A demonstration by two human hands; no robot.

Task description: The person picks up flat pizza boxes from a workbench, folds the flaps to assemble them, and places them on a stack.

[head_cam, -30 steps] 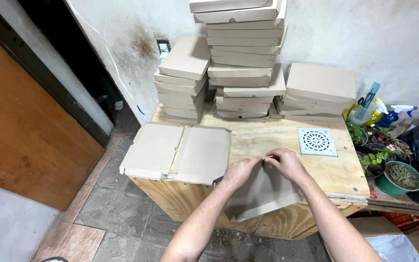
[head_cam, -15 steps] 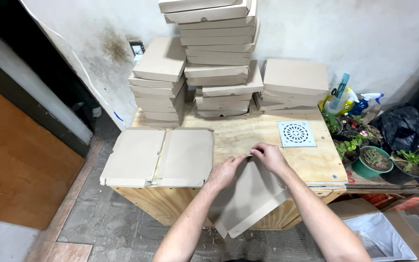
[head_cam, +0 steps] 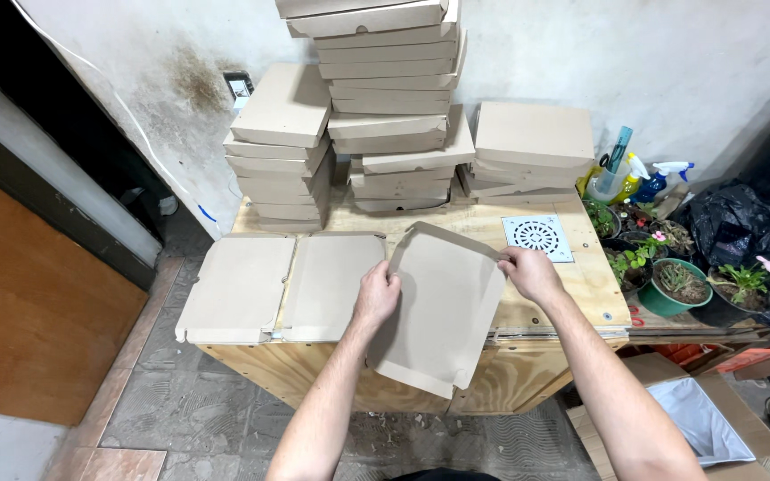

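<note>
- Since half a second ago, the flat cardboard blank (head_cam: 438, 307) has come up off the front edge and now stands tilted between both hands, its top corner flaps folded up; before, it lay pressed flat and hung lower over the edge
- left hand (head_cam: 377, 294) is closed on the blank's left edge, thumb on the near face; right hand (head_cam: 532, 272) pinches the upper right corner where a flap is bent
- the blank's lower part hangs past the front of the wooden table (head_cam: 581, 285); its upper edge is above the tabletop, near the middle
- just to the left lies an opened-out flat box (head_cam: 278, 287), two panels side by side, overhanging the table's left front corner; it is close to the left hand but apart from it
- behind, against the wall, stand stacks of folded cardboard boxes (head_cam: 389, 107); the middle stack is tallest
- a white round-patterned drain grate (head_cam: 537, 237) lies on the table just beyond the right hand
- to the right, potted plants (head_cam: 675, 281) and spray bottles (head_cam: 643, 178) sit beside the table; black bags (head_cam: 759, 214) lie further right
</note>
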